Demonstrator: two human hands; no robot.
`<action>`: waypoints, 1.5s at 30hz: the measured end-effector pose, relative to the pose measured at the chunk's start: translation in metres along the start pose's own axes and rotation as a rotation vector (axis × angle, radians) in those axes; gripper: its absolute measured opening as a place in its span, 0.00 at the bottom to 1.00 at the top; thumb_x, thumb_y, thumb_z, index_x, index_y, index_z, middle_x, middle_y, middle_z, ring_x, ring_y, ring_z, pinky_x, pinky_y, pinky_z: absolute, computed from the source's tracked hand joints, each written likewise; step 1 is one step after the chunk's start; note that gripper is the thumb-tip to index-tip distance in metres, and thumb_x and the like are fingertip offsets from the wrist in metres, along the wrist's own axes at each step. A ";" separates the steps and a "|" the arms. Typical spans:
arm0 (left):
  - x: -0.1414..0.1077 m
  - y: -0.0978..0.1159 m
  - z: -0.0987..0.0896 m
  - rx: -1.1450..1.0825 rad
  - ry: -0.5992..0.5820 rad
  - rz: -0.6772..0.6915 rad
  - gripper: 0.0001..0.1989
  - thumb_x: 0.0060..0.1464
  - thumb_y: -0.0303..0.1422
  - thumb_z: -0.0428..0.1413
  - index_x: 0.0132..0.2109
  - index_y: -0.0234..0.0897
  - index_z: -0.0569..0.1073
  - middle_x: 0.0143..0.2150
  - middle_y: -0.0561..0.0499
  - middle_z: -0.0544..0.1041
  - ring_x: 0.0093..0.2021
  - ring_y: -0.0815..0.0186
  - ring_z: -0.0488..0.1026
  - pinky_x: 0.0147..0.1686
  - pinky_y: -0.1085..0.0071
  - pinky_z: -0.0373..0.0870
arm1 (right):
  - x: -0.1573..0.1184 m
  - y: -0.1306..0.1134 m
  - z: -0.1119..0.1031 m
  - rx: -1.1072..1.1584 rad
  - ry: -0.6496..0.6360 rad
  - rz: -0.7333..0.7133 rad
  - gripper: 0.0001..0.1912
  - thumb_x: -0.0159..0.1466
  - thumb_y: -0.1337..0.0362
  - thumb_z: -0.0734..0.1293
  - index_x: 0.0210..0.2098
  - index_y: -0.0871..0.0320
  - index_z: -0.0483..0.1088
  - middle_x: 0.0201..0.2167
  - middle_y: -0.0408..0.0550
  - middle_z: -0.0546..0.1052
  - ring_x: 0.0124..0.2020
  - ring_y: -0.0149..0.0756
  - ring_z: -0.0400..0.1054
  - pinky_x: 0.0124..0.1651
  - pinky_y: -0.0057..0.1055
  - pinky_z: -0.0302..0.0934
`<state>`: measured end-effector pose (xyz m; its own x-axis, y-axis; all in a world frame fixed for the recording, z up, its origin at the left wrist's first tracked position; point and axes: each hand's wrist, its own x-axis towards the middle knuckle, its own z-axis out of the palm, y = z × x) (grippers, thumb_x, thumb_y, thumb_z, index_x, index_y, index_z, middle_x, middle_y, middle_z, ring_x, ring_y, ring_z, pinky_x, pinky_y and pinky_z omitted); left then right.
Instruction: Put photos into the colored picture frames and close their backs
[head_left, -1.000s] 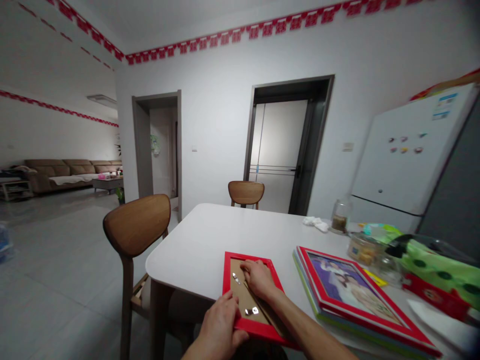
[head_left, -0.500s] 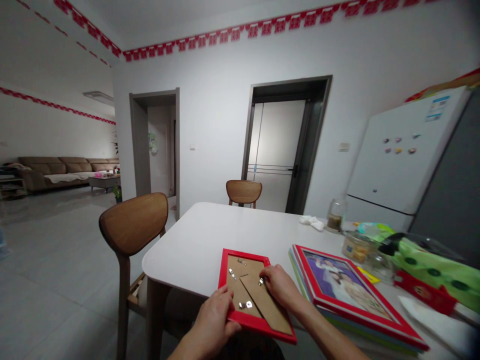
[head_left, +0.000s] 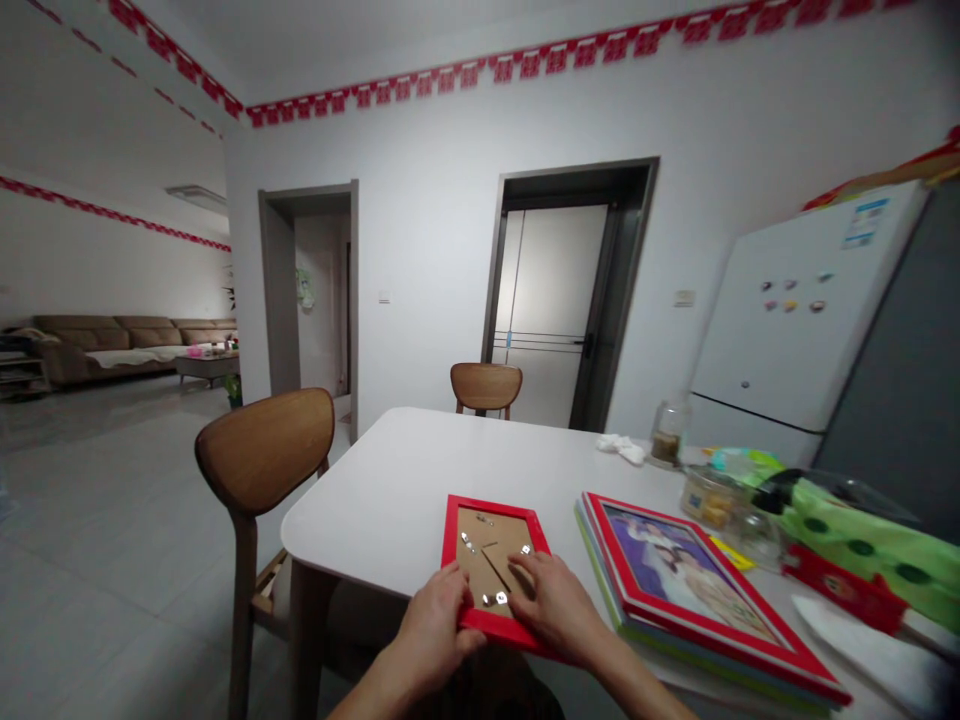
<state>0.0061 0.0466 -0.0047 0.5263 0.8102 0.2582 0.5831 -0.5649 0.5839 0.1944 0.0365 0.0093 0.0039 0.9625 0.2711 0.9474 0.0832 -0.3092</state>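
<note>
A red picture frame (head_left: 452, 530) lies back side up at the table's near edge, its brown backing board (head_left: 506, 528) showing several small metal clips and a dark slot or strut line. My left hand (head_left: 435, 625) grips the frame's lower left edge, thumb over the red border. My right hand (head_left: 551, 600) rests on the right part of the backing, fingers bent and apart, near a metal clip (head_left: 526, 549); nothing is visible in its fingers. To the right lies a stack of frames, the top one a red-framed photo (head_left: 686, 570).
The white table (head_left: 375, 490) reaches away from me. On its right are a glass jar (head_left: 667, 435), a food container (head_left: 709, 495), a green bag (head_left: 870, 530), a red box (head_left: 844, 590) and white tissue (head_left: 621, 448). Wooden chairs (head_left: 266, 450) stand left and behind.
My right hand has moved down and slightly left over the backing, and its fingers have spread. My left hand keeps its hold on the frame.
</note>
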 end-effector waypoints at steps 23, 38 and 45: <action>0.035 -0.037 -0.030 -0.656 0.451 -0.428 0.11 0.50 0.22 0.48 0.43 0.33 0.63 0.21 0.59 0.67 0.22 0.73 0.67 0.21 0.80 0.61 | 0.007 -0.026 -0.024 0.238 0.062 0.010 0.21 0.53 0.54 0.57 0.41 0.57 0.67 0.40 0.51 0.73 0.39 0.40 0.67 0.40 0.33 0.60; 0.027 -0.101 -0.060 -0.364 0.353 -0.649 0.14 0.55 0.35 0.49 0.47 0.35 0.63 0.46 0.47 0.66 0.41 0.63 0.67 0.39 0.62 0.66 | -0.013 0.044 0.018 -0.214 -0.014 0.117 0.22 0.54 0.62 0.55 0.46 0.65 0.63 0.39 0.59 0.72 0.40 0.43 0.67 0.44 0.34 0.57; 0.016 -0.070 -0.062 -0.120 0.391 -0.409 0.19 0.45 0.22 0.51 0.47 0.33 0.62 0.49 0.45 0.63 0.53 0.61 0.56 0.53 0.67 0.48 | -0.004 0.037 -0.002 0.091 0.029 0.316 0.30 0.49 0.66 0.57 0.51 0.70 0.56 0.31 0.58 0.75 0.33 0.44 0.69 0.36 0.34 0.59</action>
<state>-0.0650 0.1085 0.0064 -0.0079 0.9695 0.2449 0.6047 -0.1904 0.7733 0.2298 0.0355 -0.0017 0.3038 0.9367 0.1744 0.8651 -0.1944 -0.4625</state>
